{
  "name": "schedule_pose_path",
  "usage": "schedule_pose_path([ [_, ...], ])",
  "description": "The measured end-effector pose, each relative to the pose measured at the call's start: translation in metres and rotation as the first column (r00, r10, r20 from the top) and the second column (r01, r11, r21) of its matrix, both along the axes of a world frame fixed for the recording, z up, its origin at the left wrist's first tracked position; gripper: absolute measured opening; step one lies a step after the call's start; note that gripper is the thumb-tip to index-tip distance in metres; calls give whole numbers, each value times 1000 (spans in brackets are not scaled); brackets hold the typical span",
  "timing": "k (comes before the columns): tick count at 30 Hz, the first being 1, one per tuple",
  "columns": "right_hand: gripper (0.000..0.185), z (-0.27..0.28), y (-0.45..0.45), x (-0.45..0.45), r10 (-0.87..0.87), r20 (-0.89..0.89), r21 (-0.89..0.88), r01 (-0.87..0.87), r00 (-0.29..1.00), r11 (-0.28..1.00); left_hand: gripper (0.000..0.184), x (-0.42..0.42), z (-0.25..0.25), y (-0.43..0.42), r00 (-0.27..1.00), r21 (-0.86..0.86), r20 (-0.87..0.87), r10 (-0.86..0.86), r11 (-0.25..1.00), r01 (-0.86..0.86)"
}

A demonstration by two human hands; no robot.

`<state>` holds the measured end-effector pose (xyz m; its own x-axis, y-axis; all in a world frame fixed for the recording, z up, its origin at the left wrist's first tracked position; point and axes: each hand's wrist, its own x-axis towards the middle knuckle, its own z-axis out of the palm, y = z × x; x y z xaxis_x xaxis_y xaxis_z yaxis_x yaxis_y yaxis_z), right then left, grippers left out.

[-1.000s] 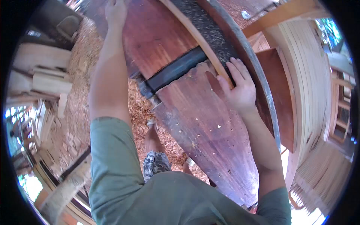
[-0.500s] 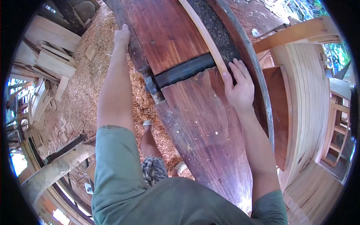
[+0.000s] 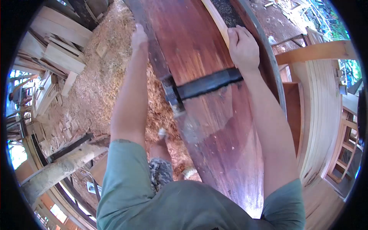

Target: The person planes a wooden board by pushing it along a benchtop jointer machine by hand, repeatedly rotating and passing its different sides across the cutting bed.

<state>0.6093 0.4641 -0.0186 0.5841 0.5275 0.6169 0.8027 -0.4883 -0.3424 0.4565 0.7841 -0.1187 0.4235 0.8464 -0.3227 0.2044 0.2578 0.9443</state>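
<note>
My right hand point(image 3: 244, 48) is closed around the near end of a pale, slightly curved wooden strip point(image 3: 216, 18), which runs forward out of view along the right side of a reddish-brown wooden machine table point(image 3: 188, 42). My left hand point(image 3: 139, 37) is at the table's dark left edge, its fingers folded against it; they are blurred and partly hidden. Between the table's far and near sections, just in front of me, lies a dark cylinder point(image 3: 211, 85) in a gap. It looks like a planer's cutter head.
A raised dark rail point(image 3: 264, 50) borders the table on the right. Stacked planks point(image 3: 320, 99) stand beyond it. Wood shavings point(image 3: 103, 73) cover the ground on the left, near board offcuts point(image 3: 63, 61) and a log point(image 3: 63, 166). Another person's leg point(image 3: 161, 147) appears beside the table.
My right hand has moved forward with the strip, its spread fingers now closed over the end. My left hand stays at the table's left edge. The view has shifted slightly.
</note>
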Motion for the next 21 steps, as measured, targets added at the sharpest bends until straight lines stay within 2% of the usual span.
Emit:
schedule_pose_path([
  [1,33,1,21,12,-7,-22,-6,7,1000,1000,73,2,1,-1,1000,-24,-24,-3,1000,2],
  [3,40,-2,64,41,-13,-36,-33,12,999,999,72,1,12,-18,991,-40,131,-2,999,7],
  [4,40,-1,81,50,-2,-18,-2,2,1000,1000,71,4,17,-26,998,106,-5,62,993,-61],
  [5,39,0,97,57,-8,-86,-50,4,996,999,70,6,22,-32,980,252,-135,148,961,-110],
  [7,38,11,119,68,-39,-201,-148,9,979,989,66,5,33,-36,962,304,-237,136,951,-60],
  [10,47,-8,119,79,-14,-86,-113,4,996,994,62,3,41,-41,954,337,-269,135,941,-38],
  [12,64,-2,121,77,-61,-45,-161,53,997,986,61,12,41,-36,956,352,-248,155,934,-61],
  [13,64,5,127,72,-55,-26,-153,51,998,987,62,11,41,-34,953,280,-298,59,960,28],
  [14,75,10,133,66,-168,-89,-203,147,982,968,63,4,37,-31,938,202,-345,-41,972,117],
  [15,89,17,138,57,-285,-153,-264,238,946,935,63,-8,32,-29,940,203,-340,-38,973,113],
  [16,89,25,144,49,-281,-151,-263,236,948,935,62,-24,26,-25,970,107,-215,-115,984,141],
  [18,107,55,159,28,-516,-372,-578,242,772,779,63,-60,10,-17,973,-57,67,-221,973,225],
  [19,114,57,161,21,-538,-346,-666,203,768,718,65,-81,0,-14,946,-134,207,-251,950,282],
  [21,110,60,168,-1,-531,-341,-658,207,776,725,61,-161,-113,-18,973,52,42,-229,973,227],
])
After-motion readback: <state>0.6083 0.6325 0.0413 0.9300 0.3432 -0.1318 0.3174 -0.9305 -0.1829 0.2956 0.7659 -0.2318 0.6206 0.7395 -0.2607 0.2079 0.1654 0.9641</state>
